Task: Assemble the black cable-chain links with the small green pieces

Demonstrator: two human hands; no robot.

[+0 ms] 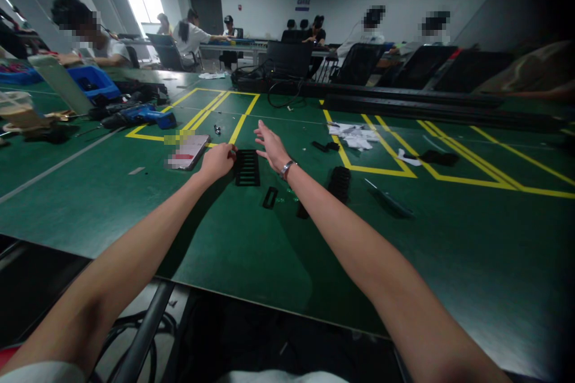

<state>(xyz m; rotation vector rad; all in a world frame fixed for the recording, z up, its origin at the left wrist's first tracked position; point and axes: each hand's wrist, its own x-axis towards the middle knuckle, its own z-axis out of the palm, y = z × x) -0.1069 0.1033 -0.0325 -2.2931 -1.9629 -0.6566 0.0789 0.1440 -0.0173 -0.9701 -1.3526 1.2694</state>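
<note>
On the green table, a black slotted part with several parallel openings lies between my hands. My left hand is closed, its fingertips pinched at the part's upper left edge. Just past the right edge of it, my right hand hovers open with fingers stretched out and apart, holding nothing. A small black rectangular frame lies nearer to me, beside some tiny green glinting bits. Partly behind my right forearm sits a black ribbed stack.
To the left are a phone, a blue power drill and a blue bin. To the right lie a dark pen-like tool, crumpled white paper and black pieces. Long black bars cross the back. Several people sit beyond.
</note>
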